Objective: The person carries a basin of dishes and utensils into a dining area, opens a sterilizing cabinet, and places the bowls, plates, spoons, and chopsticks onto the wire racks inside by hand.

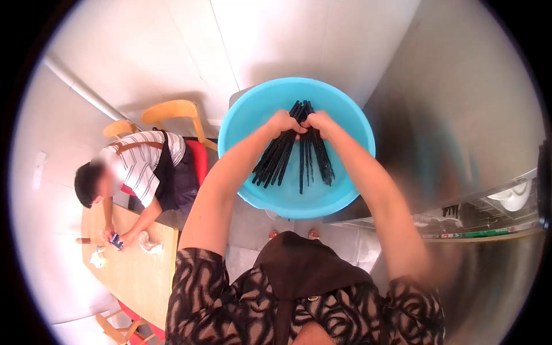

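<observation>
A light-blue plastic basin [244,190] is in front of me, and both hands are over its inside. My left hand [284,123] is closed round a thick bundle of black chopsticks [273,161] near their upper ends; the bundle slants down to the left. My right hand [318,121] is closed on a smaller bunch of black chopsticks [320,152], which hangs down to the right. Between the two bunches a few single chopsticks fan out. The hands nearly touch at the top, and some fingers are hidden behind the sticks.
At the left, a person in a striped shirt [141,164] sits at a wooden table [144,259] holding a phone [117,241]. Wooden chairs [178,109] stand near the wall. On the right are a steel surface [448,126] and a rack holding white dishes [514,195].
</observation>
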{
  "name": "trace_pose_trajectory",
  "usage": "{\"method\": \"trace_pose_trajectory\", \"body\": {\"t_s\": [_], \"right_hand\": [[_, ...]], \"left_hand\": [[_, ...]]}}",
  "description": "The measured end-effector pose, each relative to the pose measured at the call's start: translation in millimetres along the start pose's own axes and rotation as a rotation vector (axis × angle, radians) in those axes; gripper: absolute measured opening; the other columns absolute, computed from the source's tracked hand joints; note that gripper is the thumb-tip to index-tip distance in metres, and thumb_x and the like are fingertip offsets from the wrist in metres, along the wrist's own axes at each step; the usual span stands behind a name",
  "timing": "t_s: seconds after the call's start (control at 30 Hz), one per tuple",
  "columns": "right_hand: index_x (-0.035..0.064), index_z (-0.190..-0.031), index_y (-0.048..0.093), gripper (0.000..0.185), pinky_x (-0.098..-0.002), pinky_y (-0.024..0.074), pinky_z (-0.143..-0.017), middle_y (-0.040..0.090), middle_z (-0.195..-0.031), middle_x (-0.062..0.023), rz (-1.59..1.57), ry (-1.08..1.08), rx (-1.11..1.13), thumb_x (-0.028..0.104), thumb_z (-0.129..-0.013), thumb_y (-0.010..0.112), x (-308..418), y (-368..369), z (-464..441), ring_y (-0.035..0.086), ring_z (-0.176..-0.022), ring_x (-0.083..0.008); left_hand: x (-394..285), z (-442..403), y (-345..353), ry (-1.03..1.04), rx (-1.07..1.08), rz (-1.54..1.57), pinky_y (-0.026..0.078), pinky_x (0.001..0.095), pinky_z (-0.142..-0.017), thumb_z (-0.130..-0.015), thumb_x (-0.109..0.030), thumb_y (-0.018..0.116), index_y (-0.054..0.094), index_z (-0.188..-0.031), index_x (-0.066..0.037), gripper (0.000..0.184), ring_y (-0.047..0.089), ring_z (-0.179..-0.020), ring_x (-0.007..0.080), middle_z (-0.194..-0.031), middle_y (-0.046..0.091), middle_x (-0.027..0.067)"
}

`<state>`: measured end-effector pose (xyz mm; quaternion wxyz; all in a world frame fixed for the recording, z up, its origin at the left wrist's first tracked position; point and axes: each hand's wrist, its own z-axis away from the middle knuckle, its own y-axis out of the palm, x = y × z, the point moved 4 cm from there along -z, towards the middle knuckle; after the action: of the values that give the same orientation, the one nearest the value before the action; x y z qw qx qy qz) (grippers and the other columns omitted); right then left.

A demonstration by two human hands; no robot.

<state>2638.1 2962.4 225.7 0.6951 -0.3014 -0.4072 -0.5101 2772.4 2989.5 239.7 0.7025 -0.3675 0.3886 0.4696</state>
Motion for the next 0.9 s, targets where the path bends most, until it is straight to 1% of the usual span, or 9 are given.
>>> {"method": "trace_pose_trajectory", "body": {"t_s": [0.13,0.23,0.27,0.33,0.4,0.5,0.57,0.73,0.9], "right_hand": [[-0.0043,-0.092,0.057,0.019,-0.0390,0.0509,-0.064,0.060,-0.087,-0.0154,0.170,-0.270,0.019,-0.003,-0.074,0.055,34.7,-7.9,18.8,0.061,-0.073,-0.0261],[-0.0027,-0.096,0.058,0.024,-0.0375,0.0488,-0.070,0.062,-0.089,-0.0126,0.257,-0.258,0.027,0.002,-0.073,0.059,32.5,-9.3,19.9,0.060,-0.077,-0.0229],[-0.0029,-0.098,0.058,0.027,-0.0370,0.0480,-0.071,0.062,-0.090,-0.0111,0.373,-0.259,0.015,0.004,-0.072,0.061,28.5,-9.3,16.1,0.060,-0.079,-0.0214],[-0.0026,-0.100,0.059,0.038,-0.0395,0.0478,-0.075,0.063,-0.090,-0.0219,0.937,-0.413,-0.116,0.017,-0.068,0.067,21.9,-4.8,9.8,0.062,-0.087,-0.0320],[-0.0029,-0.097,0.059,0.040,-0.0433,0.0479,-0.077,0.062,-0.090,-0.0260,1.060,-0.512,-0.270,0.026,-0.070,0.066,19.1,3.5,23.7,0.060,-0.089,-0.0383],[-0.0028,-0.095,0.058,0.040,-0.0462,0.0476,-0.078,0.063,-0.092,-0.0243,1.192,-0.423,-0.359,0.030,-0.073,0.064,12.4,16.0,30.2,0.060,-0.089,-0.0392],[-0.0028,-0.094,0.059,0.036,-0.0465,0.0475,-0.077,0.062,-0.092,-0.0247,1.146,-0.421,-0.362,0.027,-0.075,0.062,12.5,22.4,33.2,0.060,-0.089,-0.0398],[-0.0055,-0.088,0.062,0.030,-0.0424,0.0479,-0.076,0.063,-0.092,-0.0256,0.872,-0.343,-0.358,0.017,-0.069,0.059,10.2,20.4,13.4,0.061,-0.089,-0.0386],[-0.0068,-0.088,0.061,0.025,-0.0394,0.0449,-0.069,0.062,-0.085,-0.0190,0.191,-0.226,-0.003,0.009,-0.069,0.055,4.5,15.6,1.4,0.059,-0.079,-0.0273]], "left_hand": [[-25.4,24.6,-4.2,0.062,0.119,0.180,0.051,0.0291,-0.057,-0.074,-0.006,0.071,0.061,-0.094,-0.003,0.023,0.060,-0.066,0.0161,-0.077,0.062,0.0068],[-25.6,27.6,-2.4,0.063,0.129,0.158,0.050,0.0307,-0.057,-0.076,-0.007,0.068,0.063,-0.091,-0.004,0.016,0.060,-0.073,0.0167,-0.076,0.062,0.0074],[-15.0,14.5,-4.2,0.063,0.081,0.023,0.050,0.0335,-0.060,-0.071,-0.013,0.074,0.064,-0.090,-0.001,0.025,0.061,-0.076,0.0198,-0.080,0.063,0.0102],[2.5,-3.4,-6.7,0.062,0.026,-0.109,0.051,0.0363,-0.064,-0.066,-0.020,0.079,0.065,-0.089,0.002,0.034,0.063,-0.079,0.0229,-0.083,0.065,0.0131],[0.9,-3.0,-13.6,0.273,-0.312,-0.511,0.050,0.0381,-0.072,-0.059,-0.031,0.082,0.065,-0.091,0.005,0.052,0.064,-0.081,0.0296,-0.088,0.066,0.0187],[1.8,-6.8,-15.6,0.149,-0.311,-0.526,0.049,0.0367,-0.075,-0.055,-0.035,0.082,0.064,-0.090,0.008,0.058,0.063,-0.082,0.0319,-0.090,0.065,0.0213],[9.4,-8.9,-19.5,0.143,-0.305,-0.524,0.049,0.0364,-0.075,-0.055,-0.034,0.081,0.064,-0.089,0.008,0.056,0.063,-0.082,0.0309,-0.090,0.065,0.0208],[15.7,2.0,-12.1,0.000,-0.066,0.188,0.052,0.0416,-0.067,-0.066,0.000,0.069,0.061,-0.091,0.010,0.029,0.063,-0.080,0.0299,-0.088,0.063,0.0186],[8.0,7.9,-4.8,-0.050,-0.119,0.311,0.053,0.0430,-0.069,-0.068,0.008,0.065,0.058,-0.095,0.011,0.028,0.063,-0.078,0.0310,-0.090,0.062,0.0193]]}}
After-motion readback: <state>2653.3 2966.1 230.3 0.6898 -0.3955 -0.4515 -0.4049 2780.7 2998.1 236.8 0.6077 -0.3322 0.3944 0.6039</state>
